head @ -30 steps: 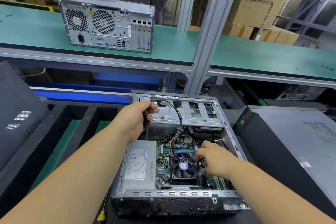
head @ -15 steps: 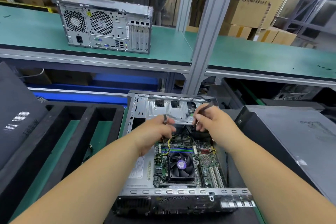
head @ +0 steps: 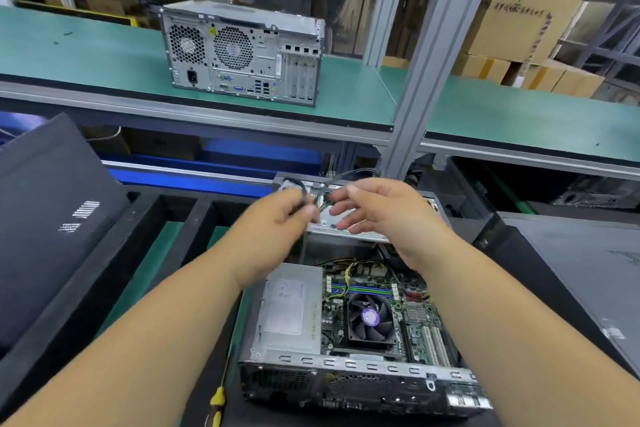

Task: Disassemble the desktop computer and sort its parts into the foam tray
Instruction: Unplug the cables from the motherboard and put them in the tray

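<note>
The open desktop computer lies on its side in front of me, with its power supply, CPU fan and motherboard exposed. Over the drive cage at the far end, my left hand grips a looped black cable. My right hand hovers just right of it with fingers spread and relaxed, holding nothing that I can see. The black foam tray with long compartments sits to the left of the case.
A yellow-handled screwdriver lies beside the case's near left corner. A black side panel leans at far left and another dark panel lies at right. A second computer tower stands on the green shelf behind a metal post.
Both hands rose from inside the case to above the drive cage. The left hand lifted the black cable up and left; the right hand let go of its cable end and opened.
</note>
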### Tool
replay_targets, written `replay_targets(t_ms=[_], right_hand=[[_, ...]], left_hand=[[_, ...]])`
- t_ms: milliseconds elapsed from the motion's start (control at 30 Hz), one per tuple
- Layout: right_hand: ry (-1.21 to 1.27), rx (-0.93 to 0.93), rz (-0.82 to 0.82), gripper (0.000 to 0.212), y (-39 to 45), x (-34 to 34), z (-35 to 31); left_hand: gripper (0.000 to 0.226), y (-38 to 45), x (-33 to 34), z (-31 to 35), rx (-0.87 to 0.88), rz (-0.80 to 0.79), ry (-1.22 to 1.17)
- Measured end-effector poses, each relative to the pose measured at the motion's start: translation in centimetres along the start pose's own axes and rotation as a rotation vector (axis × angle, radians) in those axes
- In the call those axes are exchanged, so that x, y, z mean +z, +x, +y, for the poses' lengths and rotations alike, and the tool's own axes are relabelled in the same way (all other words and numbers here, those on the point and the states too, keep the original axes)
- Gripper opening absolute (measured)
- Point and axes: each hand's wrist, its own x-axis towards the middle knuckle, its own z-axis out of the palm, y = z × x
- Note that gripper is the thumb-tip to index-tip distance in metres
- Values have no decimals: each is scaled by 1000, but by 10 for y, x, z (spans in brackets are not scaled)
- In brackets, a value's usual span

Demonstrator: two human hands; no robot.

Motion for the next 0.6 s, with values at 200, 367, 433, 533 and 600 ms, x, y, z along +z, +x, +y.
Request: replay_targets(t_ms=[200, 367, 433, 533, 600], right_hand=[[-259, 10, -57, 25, 6, 37, -13], [-265, 51, -43, 26, 13, 60, -5], [-269, 77, -35, 26, 17, 67, 1], [-266, 116, -4, 28, 21, 72, 11], [-267, 124, 23, 27, 22, 73, 17]], left_hand=[[29, -5, -61, -48, -123, 282, -128], [30, -4, -81, -96, -309, 497, -260], [30, 1, -80, -117, -389, 517, -288], [30, 9, -67, -151, -517, 461, -309], [28, 14, -54, -174, -590, 396, -296]])
